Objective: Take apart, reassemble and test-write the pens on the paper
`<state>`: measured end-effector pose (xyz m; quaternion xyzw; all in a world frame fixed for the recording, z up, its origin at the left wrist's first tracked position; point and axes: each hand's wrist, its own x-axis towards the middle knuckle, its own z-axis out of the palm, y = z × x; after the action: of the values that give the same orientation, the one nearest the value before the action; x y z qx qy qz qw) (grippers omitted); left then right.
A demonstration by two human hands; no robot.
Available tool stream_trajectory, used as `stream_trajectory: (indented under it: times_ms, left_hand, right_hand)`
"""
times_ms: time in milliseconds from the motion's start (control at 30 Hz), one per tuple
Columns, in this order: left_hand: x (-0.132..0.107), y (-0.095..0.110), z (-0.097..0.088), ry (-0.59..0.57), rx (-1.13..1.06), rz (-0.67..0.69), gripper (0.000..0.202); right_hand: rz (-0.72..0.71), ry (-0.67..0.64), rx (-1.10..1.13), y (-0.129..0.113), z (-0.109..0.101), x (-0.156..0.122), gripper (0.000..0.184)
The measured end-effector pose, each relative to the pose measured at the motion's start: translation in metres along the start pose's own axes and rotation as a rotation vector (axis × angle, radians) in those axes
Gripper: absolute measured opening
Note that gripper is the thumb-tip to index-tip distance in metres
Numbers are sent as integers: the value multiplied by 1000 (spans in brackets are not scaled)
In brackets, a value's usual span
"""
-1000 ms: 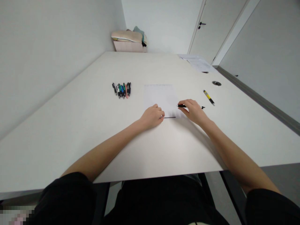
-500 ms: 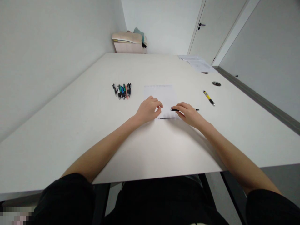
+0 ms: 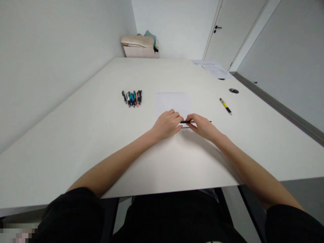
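Observation:
A black pen (image 3: pixel 187 122) lies level between my two hands above the lower part of a printed paper sheet (image 3: pixel 172 100). My right hand (image 3: pixel 201 127) pinches the pen around its middle, and the far end sticks out past that hand on the right. At the pen's left end, the fingers of my left hand (image 3: pixel 167 124) are closed around the tip, which they hide. Just below the pen, a thin dark rod like a pen refill (image 3: pixel 185 127) rests at the sheet's near edge, partly covered by my left hand.
To the left lies a row of several pens (image 3: pixel 132 99) in black, green, blue and pink. A yellow and black pen (image 3: pixel 225 106) lies on the right of the white table (image 3: pixel 126 145). More papers (image 3: pixel 214 68) and a round metal fitting (image 3: pixel 233 90) are at the far right.
My left hand has moved right and taken hold of the pen's left end. My right hand has shifted slightly nearer with the pen. The thin rod is now more covered.

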<state>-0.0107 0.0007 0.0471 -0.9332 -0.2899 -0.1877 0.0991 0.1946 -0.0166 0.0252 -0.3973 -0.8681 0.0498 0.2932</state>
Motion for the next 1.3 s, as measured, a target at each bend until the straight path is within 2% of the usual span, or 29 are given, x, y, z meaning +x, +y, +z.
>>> stream_trajectory:
  times_ms: [333, 467, 700, 867, 1133, 1300]
  left_hand:
    - [0, -4, 4, 140, 20, 52, 19]
    - [0, -9, 3, 145, 15, 28, 19]
    - [0, -13, 4, 190, -42, 3, 18]
    - [-1, -11, 6, 152, -59, -28, 13]
    - [-1, -8, 5, 127, -30, -4, 15]
    - [-1, -12, 7, 149, -12, -12, 17]
  right_hand:
    - [-43, 66, -119, -3, -2, 0, 18]
    - [8, 97, -217, 3, -5, -1, 26]
    - [41, 93, -299, 10, -10, -1, 18]
    - [30, 87, -337, 7, -8, 0, 20]
    - [14, 83, -292, 1, -7, 1, 23]
    - [13, 90, -319, 4, -8, 0, 22]
